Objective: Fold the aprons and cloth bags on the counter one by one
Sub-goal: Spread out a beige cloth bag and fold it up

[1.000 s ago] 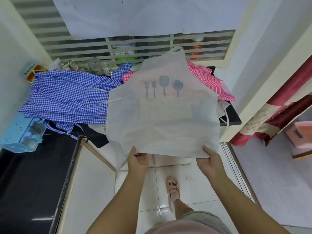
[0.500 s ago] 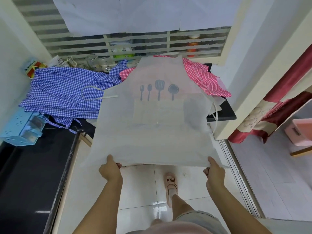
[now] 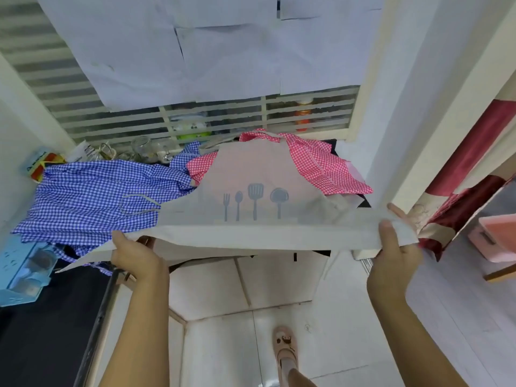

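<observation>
Grey apron (image 3: pixel 251 169) with utensil print, bib lying across blue gingham cloth (image 3: pixel 97 196) and red gingham cloth (image 3: pixel 321 166), bottom hem raised level. Left hand (image 3: pixel 136 255) and right hand (image 3: pixel 393 247) well apart, each clamped on a hem corner; left grip partly hidden, seemingly a pinch.

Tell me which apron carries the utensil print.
The pale grey apron, gripped at its near edge by the left hand and right hand. The blue gingham apron and red gingham apron beyond it show only checks.
</observation>
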Available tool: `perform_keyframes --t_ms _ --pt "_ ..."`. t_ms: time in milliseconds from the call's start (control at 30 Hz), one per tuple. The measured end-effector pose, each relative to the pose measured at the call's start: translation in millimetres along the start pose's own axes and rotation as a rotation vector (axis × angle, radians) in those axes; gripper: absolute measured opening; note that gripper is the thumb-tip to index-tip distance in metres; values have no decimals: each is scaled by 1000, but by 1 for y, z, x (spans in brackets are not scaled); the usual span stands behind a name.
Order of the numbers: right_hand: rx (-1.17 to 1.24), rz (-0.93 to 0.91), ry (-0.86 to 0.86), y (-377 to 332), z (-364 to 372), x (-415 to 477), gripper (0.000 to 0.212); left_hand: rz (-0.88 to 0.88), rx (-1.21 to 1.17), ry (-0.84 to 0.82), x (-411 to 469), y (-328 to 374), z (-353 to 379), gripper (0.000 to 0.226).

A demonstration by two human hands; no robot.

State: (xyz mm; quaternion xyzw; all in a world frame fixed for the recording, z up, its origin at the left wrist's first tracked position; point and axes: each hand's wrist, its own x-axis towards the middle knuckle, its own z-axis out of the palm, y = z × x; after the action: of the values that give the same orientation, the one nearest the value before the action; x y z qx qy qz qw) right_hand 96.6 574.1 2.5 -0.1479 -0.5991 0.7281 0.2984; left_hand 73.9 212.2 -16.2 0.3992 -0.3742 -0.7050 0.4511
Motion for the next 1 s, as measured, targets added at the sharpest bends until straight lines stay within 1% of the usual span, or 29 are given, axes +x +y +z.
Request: perform_keyframes --t_ms 67,133,167,200,233,267,333,433,467,533,567,600,633,700,733,800,833,867,933,967,1000 --pt "-44 -64 26 -11 16 28 32 10 -8 -40 7 6 28 10" --pt "-102 -28 12 -8 30 54 22 -38 67 -73 13 7 54 13" --pt "-123 31 6 -2 37 69 26 -80 107 -91 18 5 69 14" --pt "-156 87 11 3 42 81 40 -115 139 -115 20 2 81 16" --pt "-214 128 5 9 49 95 49 -137 171 -139 23 -3 95 18" --pt "-270 138 -5 12 56 107 52 -149 197 -153 25 -8 108 21" --pt "-376 133 -67 17 67 128 51 -167 237 -180 27 -16 131 26" --pt "-451 164 -178 25 90 165 55 -212 288 -212 43 -30 168 28" --pt "-471 181 -243 28 98 177 52 -226 314 -227 49 -34 180 26" --pt "-516 226 -358 37 116 203 30 -236 358 -255 61 -41 206 20" --pt "-545 240 -408 43 127 218 22 -237 371 -263 69 -46 220 18" --pt "-576 234 -459 49 136 230 25 -233 375 -262 74 -49 233 18" --pt "-602 221 -505 56 146 242 32 -230 382 -270 78 -52 246 19" --pt "-623 184 -553 70 169 265 44 -223 403 -301 86 -57 269 21" --pt "-631 170 -564 76 180 275 46 -221 425 -327 88 -61 278 22" --pt "-672 169 -574 95 201 296 47 -231 546 -449 93 -70 293 26" --pt "-699 194 -589 107 210 305 49 -243 657 -539 95 -77 297 33" --pt "-723 235 -609 118 215 312 52 -264 787 -642 95 -83 299 46" --pt "-734 335 -649 140 221 316 61 -275 1068 -877 97 -101 300 80" --pt "-742 362 -662 151 222 316 64 -250 1186 -996 96 -113 299 96" --pt "-752 366 -669 160 222 314 66 -212 1270 -1084 95 -125 298 104"
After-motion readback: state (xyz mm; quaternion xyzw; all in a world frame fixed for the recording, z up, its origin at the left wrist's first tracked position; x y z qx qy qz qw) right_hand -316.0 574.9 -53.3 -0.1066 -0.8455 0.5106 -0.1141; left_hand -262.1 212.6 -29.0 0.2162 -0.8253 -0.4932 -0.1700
